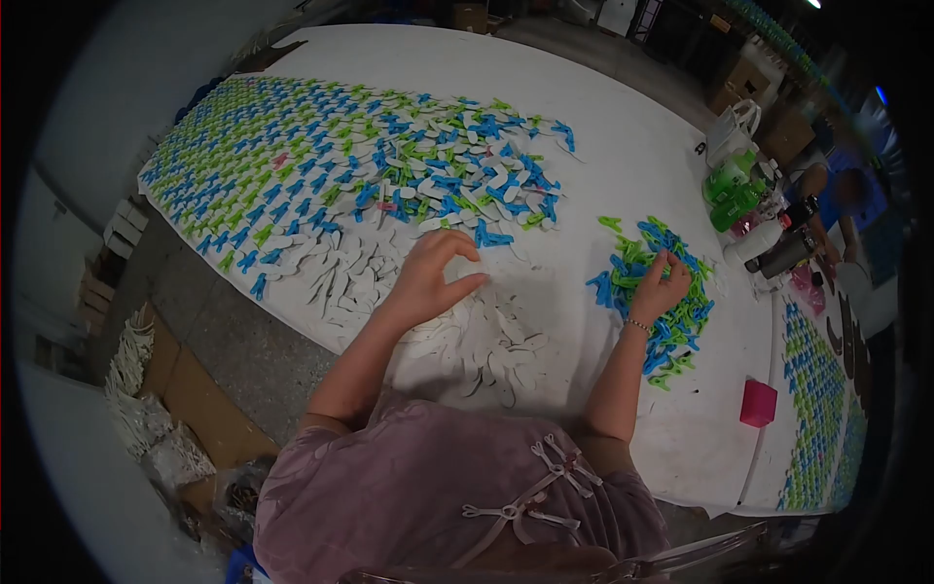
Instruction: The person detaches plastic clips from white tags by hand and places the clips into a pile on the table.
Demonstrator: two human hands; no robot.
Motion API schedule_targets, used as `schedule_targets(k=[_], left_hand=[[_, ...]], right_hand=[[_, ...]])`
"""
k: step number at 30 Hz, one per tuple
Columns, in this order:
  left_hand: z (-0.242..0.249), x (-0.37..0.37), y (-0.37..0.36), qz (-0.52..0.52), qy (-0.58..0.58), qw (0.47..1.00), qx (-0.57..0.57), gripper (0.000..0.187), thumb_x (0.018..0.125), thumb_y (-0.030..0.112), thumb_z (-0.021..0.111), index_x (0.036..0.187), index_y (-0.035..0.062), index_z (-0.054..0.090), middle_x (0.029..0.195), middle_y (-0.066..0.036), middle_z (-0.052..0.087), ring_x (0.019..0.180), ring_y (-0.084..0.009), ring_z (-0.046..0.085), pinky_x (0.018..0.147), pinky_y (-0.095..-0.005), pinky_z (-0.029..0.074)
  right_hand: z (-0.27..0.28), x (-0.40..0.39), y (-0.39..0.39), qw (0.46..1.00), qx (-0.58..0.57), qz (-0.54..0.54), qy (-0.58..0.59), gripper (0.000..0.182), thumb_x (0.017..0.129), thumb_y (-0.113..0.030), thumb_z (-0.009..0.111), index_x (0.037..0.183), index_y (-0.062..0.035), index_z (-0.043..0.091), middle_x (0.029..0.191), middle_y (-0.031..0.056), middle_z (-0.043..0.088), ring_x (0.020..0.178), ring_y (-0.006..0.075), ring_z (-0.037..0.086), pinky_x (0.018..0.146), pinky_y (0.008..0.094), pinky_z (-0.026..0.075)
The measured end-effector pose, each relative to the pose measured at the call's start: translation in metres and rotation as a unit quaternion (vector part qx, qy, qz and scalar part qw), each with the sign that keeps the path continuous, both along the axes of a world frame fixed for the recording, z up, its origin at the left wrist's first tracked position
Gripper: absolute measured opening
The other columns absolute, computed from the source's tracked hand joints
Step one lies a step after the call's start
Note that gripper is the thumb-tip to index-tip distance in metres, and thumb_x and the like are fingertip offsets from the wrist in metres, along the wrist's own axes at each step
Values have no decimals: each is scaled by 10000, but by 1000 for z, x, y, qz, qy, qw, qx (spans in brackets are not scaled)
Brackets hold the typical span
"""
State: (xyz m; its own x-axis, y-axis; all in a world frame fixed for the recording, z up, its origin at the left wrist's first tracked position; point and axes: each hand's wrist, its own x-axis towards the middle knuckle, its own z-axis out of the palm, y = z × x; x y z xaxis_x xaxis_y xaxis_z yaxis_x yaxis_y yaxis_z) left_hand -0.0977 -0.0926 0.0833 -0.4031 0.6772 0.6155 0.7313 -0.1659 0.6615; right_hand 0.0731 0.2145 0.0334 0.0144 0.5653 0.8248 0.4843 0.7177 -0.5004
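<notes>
My left hand [435, 279] hovers over the table with thumb and fingers apart, and nothing shows between them. Just beyond its fingertips lies a blue plastic clip [494, 237]. Loose white flat, elongated pieces [341, 268] are scattered beneath and around this hand. My right hand [664, 292] is at a heap of blue and green plastic clips [671, 336], its fingers drawn together. Whatever those fingers hold, if anything, is too small to make out. Ahead of the left hand spreads a jumbled pile of white pieces with clips [457, 170].
Dense rows of clipped pieces [263, 156] cover the table's far left. A pink box [758, 403] sits near the right edge. Green bottles [732, 185] and a dark bottle [786, 253] stand at right, near another person [844, 200]. More clipped pieces [812, 419] lie on the right-hand table.
</notes>
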Motion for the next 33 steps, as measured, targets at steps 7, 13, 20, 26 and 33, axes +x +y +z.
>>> schedule_targets(k=[7, 13, 20, 26, 33], left_hand=[[155, 74, -70, -585, -104, 683, 424, 277, 924, 310, 520, 840, 58, 599, 845, -105, 637, 726, -205, 601, 695, -340, 533], [158, 97, -87, -522, -14, 674, 523, 167, 882, 208, 537, 892, 49, 590, 940, -94, 593, 807, -192, 576, 739, -325, 531], [143, 104, -101, -425, 68, 692, 580, 187, 794, 38, 592, 981, 33, 576, 1081, -67, 517, 958, -167, 522, 826, -283, 514], [141, 96, -93, -291, 180, 714, 611, 363, 733, -62, 624, 1072, 31, 535, 1146, -57, 472, 1016, -157, 503, 865, -259, 501], [154, 112, -78, -320, 93, 723, 605, 428, 693, -122, 621, 1080, 25, 515, 1141, -69, 462, 987, -162, 523, 838, -275, 529]], right_hand=[[-14, -62, -73, 937, -49, 326, -112, 138, 803, -85, 606, 930, -30, 599, 934, 124, 587, 892, 297, 548, 762, 371, 444], [-21, -107, -124, 870, -42, 432, -234, 241, 783, -100, 629, 1019, -66, 593, 991, 109, 569, 941, 282, 540, 805, 347, 459], [-30, -136, -122, 823, 48, 375, -424, 283, 796, -82, 555, 1069, -119, 618, 994, 95, 573, 923, 260, 571, 753, 353, 503], [-42, -144, -113, 800, 34, 385, -459, 301, 806, -71, 528, 1087, -116, 625, 952, 96, 587, 870, 255, 594, 725, 345, 517], [-25, -130, -110, 843, -44, 474, -250, 260, 820, -4, 511, 1038, -79, 630, 866, 87, 625, 758, 179, 612, 651, 294, 514]])
